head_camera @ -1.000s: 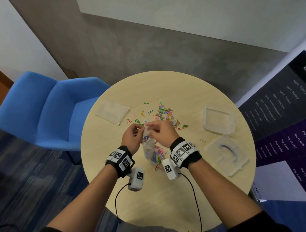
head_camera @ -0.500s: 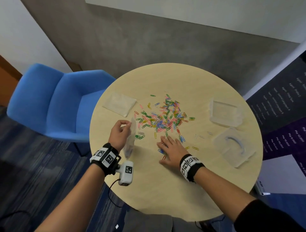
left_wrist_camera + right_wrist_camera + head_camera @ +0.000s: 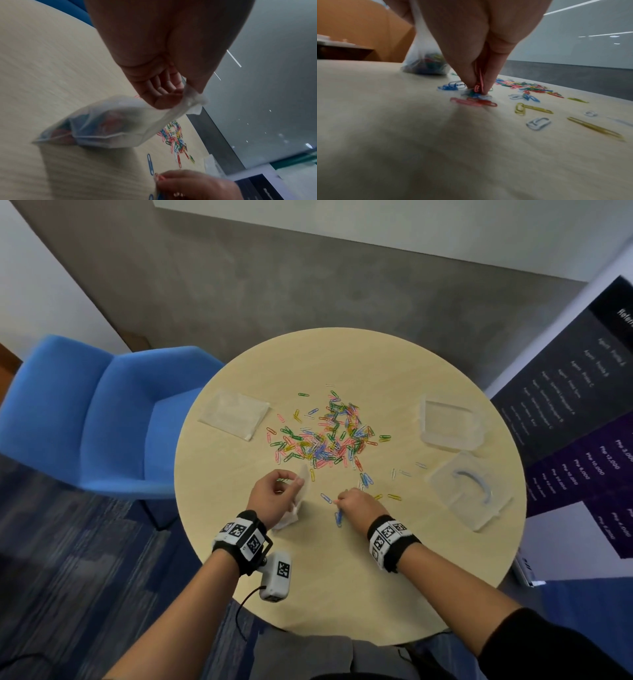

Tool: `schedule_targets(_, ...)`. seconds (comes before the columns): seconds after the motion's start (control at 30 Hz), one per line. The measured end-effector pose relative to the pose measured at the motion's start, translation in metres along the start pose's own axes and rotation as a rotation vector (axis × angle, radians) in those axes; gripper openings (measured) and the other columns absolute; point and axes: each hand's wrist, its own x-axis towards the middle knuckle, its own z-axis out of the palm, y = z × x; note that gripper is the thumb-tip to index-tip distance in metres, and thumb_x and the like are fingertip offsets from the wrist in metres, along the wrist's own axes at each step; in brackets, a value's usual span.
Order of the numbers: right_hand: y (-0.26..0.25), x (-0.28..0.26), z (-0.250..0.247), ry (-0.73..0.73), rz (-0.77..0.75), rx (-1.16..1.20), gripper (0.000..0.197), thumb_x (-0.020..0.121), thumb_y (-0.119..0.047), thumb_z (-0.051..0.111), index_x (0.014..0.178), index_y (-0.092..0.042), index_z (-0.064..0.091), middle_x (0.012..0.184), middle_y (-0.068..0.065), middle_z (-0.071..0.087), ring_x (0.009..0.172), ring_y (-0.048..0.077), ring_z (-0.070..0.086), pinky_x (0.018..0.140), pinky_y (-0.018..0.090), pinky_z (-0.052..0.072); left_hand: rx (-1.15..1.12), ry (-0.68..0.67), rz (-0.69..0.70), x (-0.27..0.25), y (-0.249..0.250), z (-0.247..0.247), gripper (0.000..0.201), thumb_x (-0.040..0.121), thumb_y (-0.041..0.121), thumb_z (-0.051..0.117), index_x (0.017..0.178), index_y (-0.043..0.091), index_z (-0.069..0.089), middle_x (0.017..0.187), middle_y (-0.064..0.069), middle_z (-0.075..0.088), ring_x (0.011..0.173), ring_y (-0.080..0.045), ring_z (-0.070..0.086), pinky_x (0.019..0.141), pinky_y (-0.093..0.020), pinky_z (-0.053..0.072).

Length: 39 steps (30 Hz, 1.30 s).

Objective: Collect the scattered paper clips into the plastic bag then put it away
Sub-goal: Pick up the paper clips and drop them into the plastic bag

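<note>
A heap of coloured paper clips (image 3: 329,436) lies mid-table, with strays (image 3: 532,108) nearer the front. My left hand (image 3: 274,498) pinches the top edge of a clear plastic bag (image 3: 109,124) whose bottom, part-filled with clips, rests on the round table (image 3: 342,583). The same bag (image 3: 423,59) shows behind my right hand in the right wrist view. My right hand (image 3: 356,503) is down on the table, fingertips pinching several clips (image 3: 478,83), a pink one among them. Blue clips (image 3: 338,518) lie beside it.
Another flat clear bag (image 3: 234,414) lies at the table's left. A clear plastic box (image 3: 452,424) and its lid (image 3: 469,491) sit at the right. A blue armchair (image 3: 85,416) stands left of the table; a dark banner (image 3: 582,412) at right.
My hands came apart: the left carried the bag to the left and set its bottom down, the right dropped to the table and closed from flat to pinching clips.
</note>
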Motion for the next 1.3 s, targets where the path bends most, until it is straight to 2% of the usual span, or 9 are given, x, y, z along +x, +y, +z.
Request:
schedule_targets(0.13,0.013,0.008,-0.014,0.226,0.431,0.446,0.021,0.09,-0.007,0.061,0.106,-0.004,0.074,0.101,0.014,0.074,0.093,0.026,0.069,0.094,0.032,0.052,0.043,0.009,0.007,0.003,-0.005,0.009,0.013,0.09,0.03,0.067,0.092,0.018,0.07,0.066,-0.004,0.069,0.054,-0.016,0.063,0.065,-0.035,0.056)
schedule_targets(0.3,0.03,0.002,-0.03,0.395,0.797,1.156,0.013,0.081,-0.001,0.073,0.093,-0.003,0.077,0.096,0.014,0.075,0.075,0.018,0.071,0.067,0.017,0.056,0.026,0.015,-0.049,0.008,-0.001,0.017,0.009,0.091,0.023,0.065,0.089,0.015,0.067,0.068,-0.006,0.066,0.054,-0.019,0.061,0.064,-0.036,0.056)
schedule_targets(0.4,0.023,-0.001,-0.05,0.403,0.771,1.775,0.011,0.083,0.009,0.067,0.092,0.004,0.072,0.104,0.023,0.07,0.085,0.026,0.071,0.073,0.022,0.059,-0.007,-0.012,-0.081,0.015,-0.001,0.019,0.009,0.091,0.022,0.064,0.087,0.013,0.064,0.068,-0.008,0.066,0.057,-0.025,0.063,0.067,-0.042,0.057)
schedule_targets(0.5,0.005,-0.001,-0.074,0.315,0.584,2.045,0.015,0.086,0.009,0.06,0.1,0.008,0.067,0.098,0.018,0.072,0.085,0.023,0.07,0.075,0.022,0.059,-0.054,-0.034,-0.107,0.021,0.001,0.021,0.009,0.093,0.018,0.063,0.087,0.012,0.061,0.065,-0.01,0.066,0.061,-0.03,0.063,0.065,-0.043,0.057)
schedule_targets(0.67,-0.028,0.013,-0.084,0.059,0.464,1.861,0.019,0.084,0.009,0.064,0.102,0.009,0.068,0.092,0.018,0.072,0.081,0.022,0.071,0.076,0.024,0.059,-0.078,-0.097,-0.093,0.024,0.006,0.019,0.007,0.096,0.01,0.057,0.089,0.01,0.056,0.061,-0.005,0.063,0.054,-0.025,0.059,0.054,-0.032,0.053)
schedule_targets(0.77,-0.036,0.022,-0.086,0.051,0.525,1.659,0.017,0.081,0.01,0.068,0.096,0.007,0.072,0.095,0.025,0.071,0.081,0.028,0.071,0.077,0.027,0.06,-0.028,-0.108,-0.041,0.023,0.002,0.011,0.006,0.096,0.012,0.056,0.09,0.012,0.058,0.064,-0.005,0.064,0.054,-0.022,0.059,0.056,-0.032,0.052)
schedule_targets(1.03,-0.08,0.056,-0.101,-0.046,0.409,0.77,0.023,0.083,0.002,0.057,0.104,0.003,0.066,0.094,0.019,0.07,0.082,0.029,0.065,0.072,0.034,0.055,0.049,-0.095,0.055,0.024,0.004,-0.018,0.007,0.093,0.021,0.062,0.091,0.014,0.063,0.061,-0.005,0.064,0.051,-0.021,0.057,0.057,-0.036,0.051)
schedule_targets(1.13,-0.089,0.064,-0.111,0.139,0.328,0.797,0.023,0.081,-0.001,0.067,0.103,-0.004,0.068,0.091,0.013,0.072,0.08,0.021,0.067,0.078,0.03,0.057,0.024,-0.041,0.032,0.028,0.008,-0.04,0.008,0.093,0.021,0.062,0.09,0.013,0.063,0.056,-0.004,0.064,0.047,-0.02,0.053,0.054,-0.032,0.047)
schedule_targets(1.3,-0.077,0.078,-0.121,0.359,0.311,1.19,0.012,0.086,-0.001,0.064,0.094,-0.004,0.073,0.082,0.012,0.073,0.071,0.022,0.071,0.066,0.031,0.061,-0.068,0.033,-0.001,0.032,0.016,-0.074,0.007,0.094,0.009,0.06,0.088,0.006,0.061,0.053,-0.004,0.059,0.04,-0.013,0.049,0.045,-0.023,0.042)
